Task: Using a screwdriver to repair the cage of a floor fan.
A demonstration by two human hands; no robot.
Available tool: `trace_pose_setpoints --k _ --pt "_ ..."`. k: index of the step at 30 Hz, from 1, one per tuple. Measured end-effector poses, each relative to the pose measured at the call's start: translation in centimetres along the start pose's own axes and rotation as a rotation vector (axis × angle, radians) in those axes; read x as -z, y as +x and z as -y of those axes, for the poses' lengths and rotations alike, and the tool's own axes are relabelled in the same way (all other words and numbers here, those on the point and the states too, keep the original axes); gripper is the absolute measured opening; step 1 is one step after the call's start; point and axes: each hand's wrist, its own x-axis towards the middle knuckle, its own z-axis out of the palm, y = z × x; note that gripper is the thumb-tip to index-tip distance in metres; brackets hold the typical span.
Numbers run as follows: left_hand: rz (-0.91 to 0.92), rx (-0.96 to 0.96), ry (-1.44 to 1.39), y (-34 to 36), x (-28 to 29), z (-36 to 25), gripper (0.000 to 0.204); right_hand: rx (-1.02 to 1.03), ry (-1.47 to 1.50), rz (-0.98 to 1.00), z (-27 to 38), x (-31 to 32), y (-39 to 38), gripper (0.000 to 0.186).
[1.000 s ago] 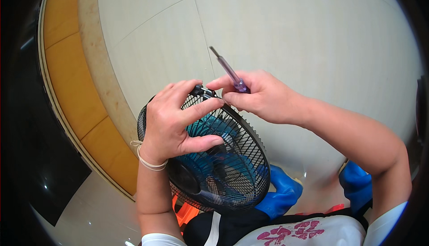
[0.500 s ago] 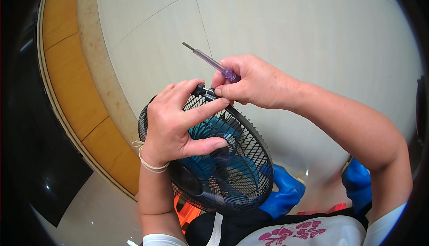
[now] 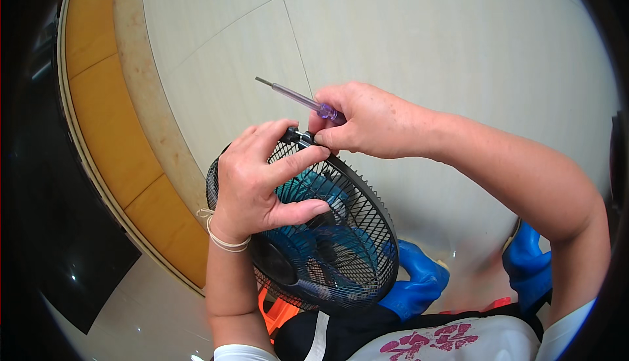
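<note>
A round fan (image 3: 375, 230) with a black wire cage and blue-green blades stands tilted in front of my body. My left hand (image 3: 252, 174) grips its cage at the upper left, the fingers hooked over the rim and the thumb stretched across the front grille. In my right hand (image 3: 370, 122) is a screwdriver (image 3: 295, 97) with a clear purple handle, its tip pointing up and left, away from the fan. The thumb and fingertips of that hand also pinch at a small black clip (image 3: 304, 138) on the top of the rim. What lies under those fingertips is hidden.
Blue boots (image 3: 419, 276) show beside the fan, and an orange plastic piece (image 3: 278, 315) sits below it. A yellow-brown tiled border (image 3: 114, 125) and a dark glossy panel (image 3: 59, 230) run along the left. Pale tiled floor (image 3: 458, 40) spreads beyond my hands.
The screwdriver has swung lower and more level, its tip shifting left and down. My right hand has slipped slightly left. My left hand keeps its hold on the cage.
</note>
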Motion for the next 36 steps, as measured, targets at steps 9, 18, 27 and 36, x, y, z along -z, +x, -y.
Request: trace_pose_setpoints --k 9,18,27,36 --pt "-0.061 -0.014 -0.037 0.3 0.0 -0.3 0.051 0.059 -0.234 0.041 -0.6 2.4 -3.8 0.029" --pt "-0.047 -0.007 -0.020 0.2 0.0 -0.9 0.055 0.035 -0.535 0.185 -0.2 2.6 -7.0 0.031" --pt "-0.044 -0.002 -0.023 0.0 0.2 -1.0 0.057 0.084 -0.474 0.120 -0.3 1.6 -6.7 0.027" --pt "-0.040 -0.005 -0.010 -0.2 0.6 -1.2 0.058 0.048 -0.511 0.165 0.1 1.5 -6.9 0.025"
